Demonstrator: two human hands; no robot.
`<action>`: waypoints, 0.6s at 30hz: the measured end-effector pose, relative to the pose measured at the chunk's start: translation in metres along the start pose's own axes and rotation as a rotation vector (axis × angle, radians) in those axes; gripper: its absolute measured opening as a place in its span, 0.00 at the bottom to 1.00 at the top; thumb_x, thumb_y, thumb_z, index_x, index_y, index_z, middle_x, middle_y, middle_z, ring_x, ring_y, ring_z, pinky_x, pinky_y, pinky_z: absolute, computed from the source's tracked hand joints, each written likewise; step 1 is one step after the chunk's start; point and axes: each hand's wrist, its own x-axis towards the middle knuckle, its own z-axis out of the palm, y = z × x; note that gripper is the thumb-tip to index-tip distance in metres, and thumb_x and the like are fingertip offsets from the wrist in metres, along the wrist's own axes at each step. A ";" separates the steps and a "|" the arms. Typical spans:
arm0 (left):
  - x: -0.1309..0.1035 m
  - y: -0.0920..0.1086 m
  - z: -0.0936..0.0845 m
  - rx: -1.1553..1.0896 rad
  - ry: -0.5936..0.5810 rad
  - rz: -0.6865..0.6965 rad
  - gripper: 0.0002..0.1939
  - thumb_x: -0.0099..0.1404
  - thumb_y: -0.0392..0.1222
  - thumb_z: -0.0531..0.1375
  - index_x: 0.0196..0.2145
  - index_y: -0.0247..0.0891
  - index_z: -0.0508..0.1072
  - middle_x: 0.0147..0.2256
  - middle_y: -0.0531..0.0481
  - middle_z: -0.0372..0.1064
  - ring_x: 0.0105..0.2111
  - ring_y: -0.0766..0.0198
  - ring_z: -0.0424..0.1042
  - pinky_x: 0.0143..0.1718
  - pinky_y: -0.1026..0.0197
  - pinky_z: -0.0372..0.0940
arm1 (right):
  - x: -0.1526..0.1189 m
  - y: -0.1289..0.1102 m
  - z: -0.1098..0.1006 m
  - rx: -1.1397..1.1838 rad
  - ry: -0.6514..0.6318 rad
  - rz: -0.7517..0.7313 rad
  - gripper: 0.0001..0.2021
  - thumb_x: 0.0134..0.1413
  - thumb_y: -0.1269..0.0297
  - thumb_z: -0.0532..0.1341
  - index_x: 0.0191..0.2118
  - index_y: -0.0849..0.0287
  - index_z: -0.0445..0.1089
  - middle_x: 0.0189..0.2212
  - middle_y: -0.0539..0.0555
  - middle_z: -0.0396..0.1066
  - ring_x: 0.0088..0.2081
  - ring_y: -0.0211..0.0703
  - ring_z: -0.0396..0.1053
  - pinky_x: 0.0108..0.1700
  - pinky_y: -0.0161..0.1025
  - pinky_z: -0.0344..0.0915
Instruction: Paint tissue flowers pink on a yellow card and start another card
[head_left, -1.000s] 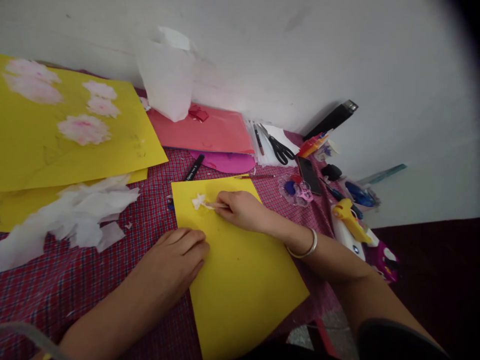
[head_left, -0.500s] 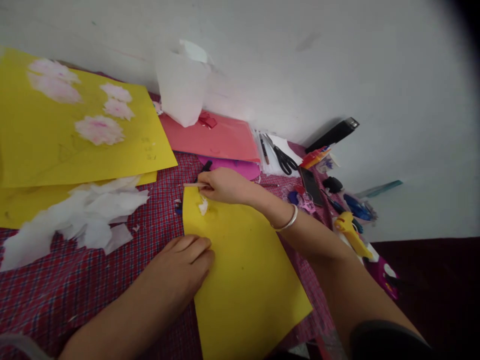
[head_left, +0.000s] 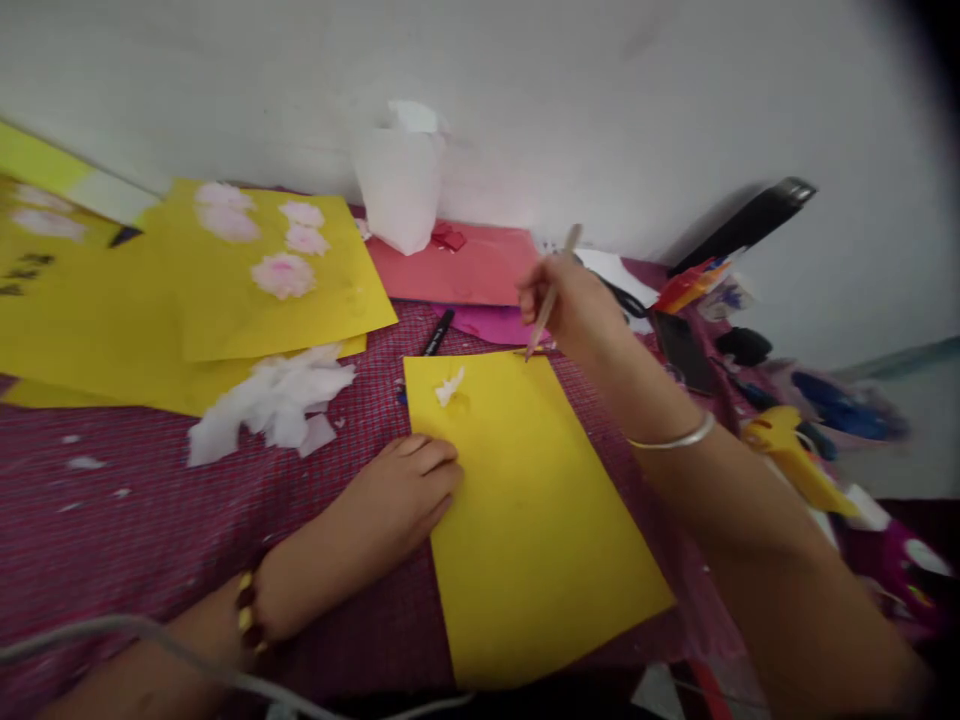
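Observation:
A yellow sheet (head_left: 540,520) lies on the checked cloth, with a small scrap of white paper (head_left: 450,387) stuck near its upper left corner. My left hand (head_left: 412,490) rests flat on the sheet's left edge, fingers slightly curled and holding nothing. Above the sheet's top edge, my right hand (head_left: 574,300) grips a slim light-coloured stick, perhaps a pencil (head_left: 552,298), tilted with its lower end near the sheet's top right corner. A black marker (head_left: 439,333) lies just beyond the sheet.
White torn paper (head_left: 277,405) is heaped left of the sheet. Behind are yellow sheets with pink paper flowers (head_left: 283,276), a red sheet (head_left: 480,265) and a white bag (head_left: 401,185). A yellow glue gun (head_left: 799,460) and phone (head_left: 682,350) are at right.
My right hand has lifted from the sheet's upper left corner and moved right with the stick, now upright. My left hand stays on the left edge. The view has shifted left.

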 end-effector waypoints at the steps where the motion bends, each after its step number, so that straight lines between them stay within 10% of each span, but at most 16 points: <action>1: -0.001 0.004 -0.002 0.022 -0.018 0.002 0.10 0.69 0.33 0.53 0.43 0.35 0.73 0.46 0.43 0.72 0.46 0.56 0.70 0.48 0.52 0.66 | -0.009 0.002 -0.003 0.086 -0.001 0.002 0.20 0.68 0.60 0.47 0.27 0.60 0.67 0.22 0.50 0.68 0.24 0.34 0.65 0.30 0.35 0.62; 8: -0.053 0.023 -0.027 0.263 -0.050 -0.004 0.12 0.67 0.29 0.54 0.45 0.37 0.72 0.42 0.46 0.75 0.40 0.57 0.71 0.42 0.54 0.65 | -0.068 0.042 0.000 0.298 -0.141 0.191 0.21 0.65 0.47 0.52 0.31 0.58 0.72 0.13 0.45 0.57 0.14 0.30 0.52 0.20 0.33 0.52; 12: -0.085 -0.003 -0.041 0.628 0.188 -0.282 0.11 0.67 0.35 0.56 0.46 0.37 0.72 0.42 0.41 0.73 0.44 0.48 0.68 0.45 0.47 0.62 | -0.076 0.059 0.009 0.396 -0.145 0.296 0.19 0.64 0.48 0.55 0.31 0.59 0.70 0.16 0.48 0.63 0.16 0.32 0.57 0.20 0.33 0.57; 18: -0.087 -0.034 -0.045 0.749 0.154 -0.437 0.09 0.68 0.40 0.57 0.45 0.44 0.73 0.42 0.43 0.70 0.44 0.50 0.67 0.45 0.45 0.62 | -0.073 0.058 0.008 0.420 -0.139 0.330 0.21 0.64 0.47 0.53 0.32 0.59 0.70 0.16 0.48 0.66 0.15 0.32 0.59 0.20 0.32 0.60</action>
